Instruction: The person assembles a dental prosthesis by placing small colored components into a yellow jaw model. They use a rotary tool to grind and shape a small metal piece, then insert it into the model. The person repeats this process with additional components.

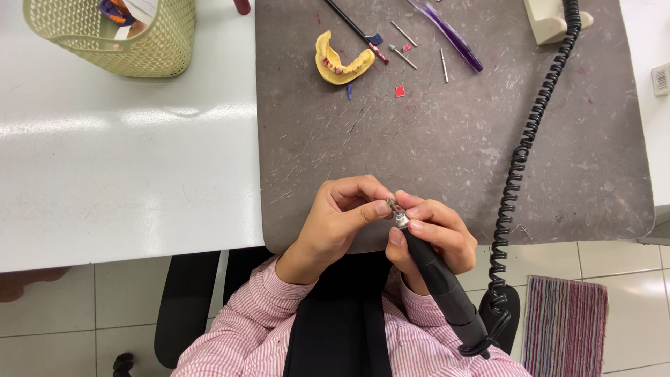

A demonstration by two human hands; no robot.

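Right hand [434,234] is wrapped tight around a black rotary handpiece [441,279], fingers curled on the barrel, thumb and index up near its metal nose [400,220]. Handpiece runs from the near right, by the lap, up to the near edge of the grey mat [433,132]. Its black coiled cord [520,160] loops from the tail end near the lap and runs far along the right side of the mat.

Left hand [342,216] is closed in a pinch, thumb and fingertips pressed together right at the handpiece nose. Whatever sits in the pinch is too small to make out. The two hands touch at that point, just over the near edge of the mat.

Far on the mat, well apart from the hands: a yellow dental cast [338,63], horseshoe shape, lying flat. Just right of it a black-handled tool [352,28], a few loose metal burs [403,33], red scraps [399,91], and a purple translucent tool [450,31].

White tabletop [125,160] to the left, with a pale green mesh basket [115,38] at its far end. Striped rug [565,321] on the tiled floor, near right.
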